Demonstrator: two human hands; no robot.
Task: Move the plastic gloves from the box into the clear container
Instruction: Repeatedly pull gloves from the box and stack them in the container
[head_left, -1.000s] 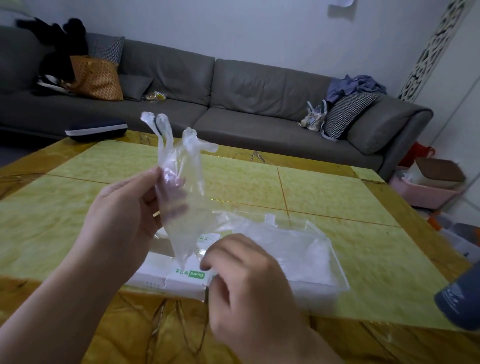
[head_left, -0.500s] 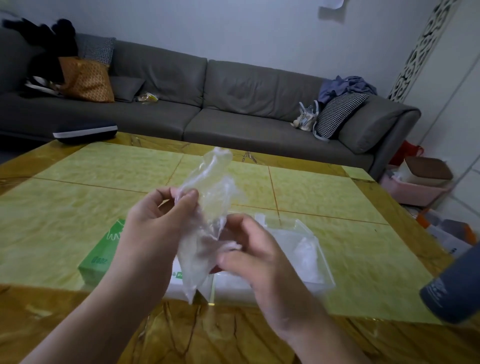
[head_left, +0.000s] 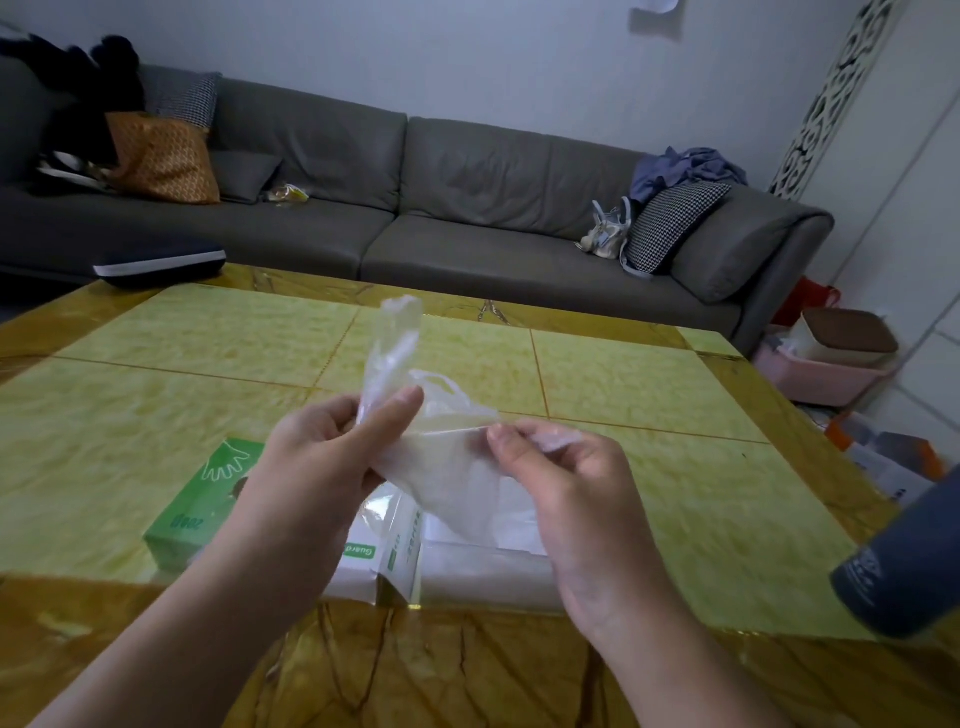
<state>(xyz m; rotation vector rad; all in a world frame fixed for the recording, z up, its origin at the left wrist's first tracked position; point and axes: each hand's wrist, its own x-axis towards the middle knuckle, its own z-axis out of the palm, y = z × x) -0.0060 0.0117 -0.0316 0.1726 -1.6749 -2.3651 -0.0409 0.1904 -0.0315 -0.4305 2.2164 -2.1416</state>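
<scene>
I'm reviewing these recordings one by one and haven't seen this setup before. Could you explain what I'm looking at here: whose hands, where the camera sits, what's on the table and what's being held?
There is no machine here. A person works with two bare hands, and the single picture comes from a wide-angle camera worn on their head, looking forward and down.

The left hand and the right hand both pinch one thin clear plastic glove and hold it up above the table, a glossy yellow-green top with a brown border.

Below the hands lies a green and white glove box printed with a hand outline. Beside it, under the right hand, sits the clear container; its contents are too hazy to tell.

Behind the table stands a grey sofa with cushions and clothes on it.
</scene>
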